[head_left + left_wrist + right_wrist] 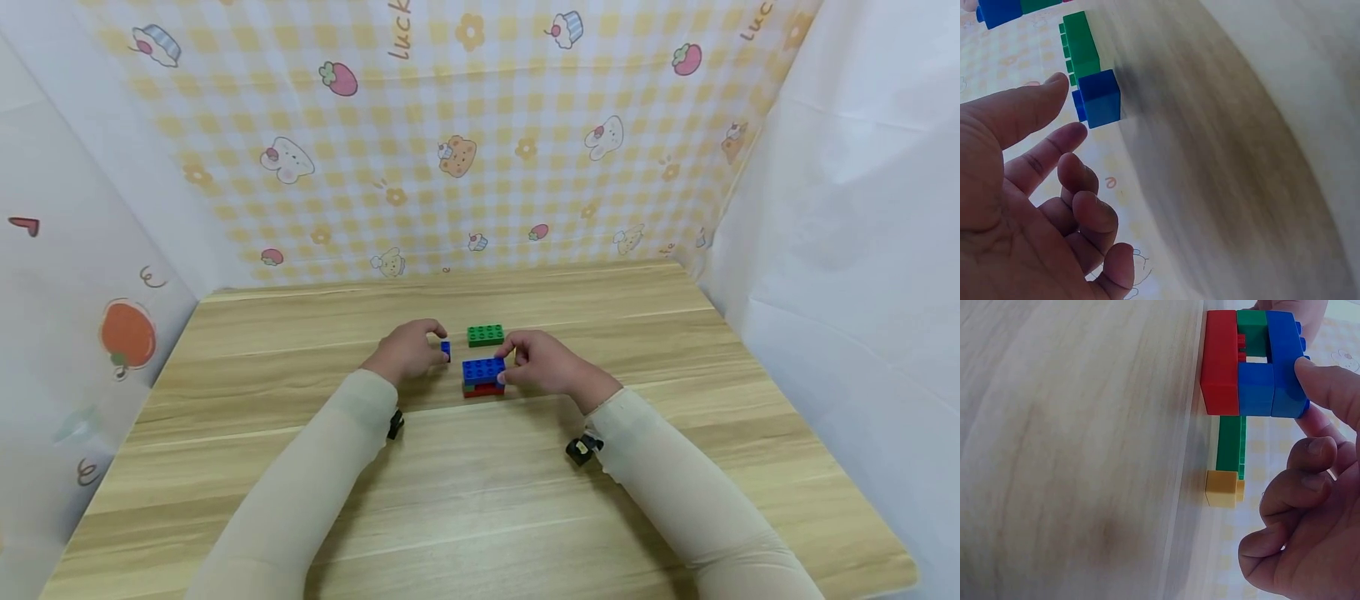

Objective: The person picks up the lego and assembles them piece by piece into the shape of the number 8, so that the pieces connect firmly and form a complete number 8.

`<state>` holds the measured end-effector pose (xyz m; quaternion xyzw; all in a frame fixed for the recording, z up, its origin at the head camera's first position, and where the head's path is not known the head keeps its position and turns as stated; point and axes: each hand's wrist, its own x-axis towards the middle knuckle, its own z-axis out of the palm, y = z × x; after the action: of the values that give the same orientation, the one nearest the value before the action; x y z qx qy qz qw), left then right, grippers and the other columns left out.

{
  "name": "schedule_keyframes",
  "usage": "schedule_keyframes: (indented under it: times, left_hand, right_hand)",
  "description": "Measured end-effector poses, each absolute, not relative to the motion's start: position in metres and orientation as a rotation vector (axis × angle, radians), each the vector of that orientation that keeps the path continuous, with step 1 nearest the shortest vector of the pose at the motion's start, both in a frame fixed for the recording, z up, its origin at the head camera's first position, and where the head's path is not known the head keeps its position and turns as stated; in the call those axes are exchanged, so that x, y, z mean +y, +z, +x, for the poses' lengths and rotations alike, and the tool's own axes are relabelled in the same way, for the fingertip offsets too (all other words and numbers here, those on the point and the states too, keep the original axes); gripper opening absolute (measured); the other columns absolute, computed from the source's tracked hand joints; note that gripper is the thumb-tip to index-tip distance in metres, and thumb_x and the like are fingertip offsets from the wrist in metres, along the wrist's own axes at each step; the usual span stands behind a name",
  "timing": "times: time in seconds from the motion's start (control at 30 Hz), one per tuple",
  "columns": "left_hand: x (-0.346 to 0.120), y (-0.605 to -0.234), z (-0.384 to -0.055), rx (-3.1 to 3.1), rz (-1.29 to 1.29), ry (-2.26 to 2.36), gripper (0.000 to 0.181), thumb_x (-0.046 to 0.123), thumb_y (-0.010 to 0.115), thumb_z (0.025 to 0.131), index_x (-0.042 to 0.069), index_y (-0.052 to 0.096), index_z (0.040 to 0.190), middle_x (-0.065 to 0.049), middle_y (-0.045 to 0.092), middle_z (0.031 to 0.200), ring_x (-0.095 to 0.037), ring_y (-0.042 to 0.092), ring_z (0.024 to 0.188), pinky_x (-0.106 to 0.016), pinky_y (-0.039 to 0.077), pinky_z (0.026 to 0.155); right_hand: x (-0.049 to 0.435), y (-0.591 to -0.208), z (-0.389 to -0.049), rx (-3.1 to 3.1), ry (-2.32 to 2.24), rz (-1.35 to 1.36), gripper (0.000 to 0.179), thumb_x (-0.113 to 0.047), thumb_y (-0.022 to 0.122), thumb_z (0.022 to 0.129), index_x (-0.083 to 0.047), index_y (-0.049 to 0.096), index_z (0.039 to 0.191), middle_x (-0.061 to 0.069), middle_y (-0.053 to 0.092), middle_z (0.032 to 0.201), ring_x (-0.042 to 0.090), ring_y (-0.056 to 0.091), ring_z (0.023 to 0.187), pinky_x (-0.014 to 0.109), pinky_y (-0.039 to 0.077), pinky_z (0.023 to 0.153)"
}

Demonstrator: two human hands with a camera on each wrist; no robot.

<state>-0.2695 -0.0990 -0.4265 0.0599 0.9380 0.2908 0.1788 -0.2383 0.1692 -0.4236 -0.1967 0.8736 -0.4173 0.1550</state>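
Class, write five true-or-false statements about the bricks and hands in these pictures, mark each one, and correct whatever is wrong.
1. The red brick is the lowest piece of the stack. True.
2. The right hand touches the top blue brick. True.
3. The stack has no green in it. False: a small green brick sits between the red brick and the top blue brick.
4. The left hand is beside a loose blue brick. True.
5. Every brick belongs to the stack. False: the yellow brick, for one, stands apart.
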Motion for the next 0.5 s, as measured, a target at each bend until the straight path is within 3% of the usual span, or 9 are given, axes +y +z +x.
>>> schedule_keyframes:
  times: [0.5]
  left_hand:
    - [-0.0956,-0.429,-0.272,2.678,0.185,0.739,0.034,0.028,0.073,0.099,0.016,0.067,0.13,-0.011,0.061,0.145,-0.034,0.055,0.123,-0.061,0.038,0.113]
  right_hand:
    - [0.1686,-0.423,-0.2383,2.522,-1.176,-0.559,0.023,-0.011,0.081,0.092,-0.01,0.072,0.114,0.0,0.048,0.073,0.015,0.045,0.062,0.03,0.04,0.061]
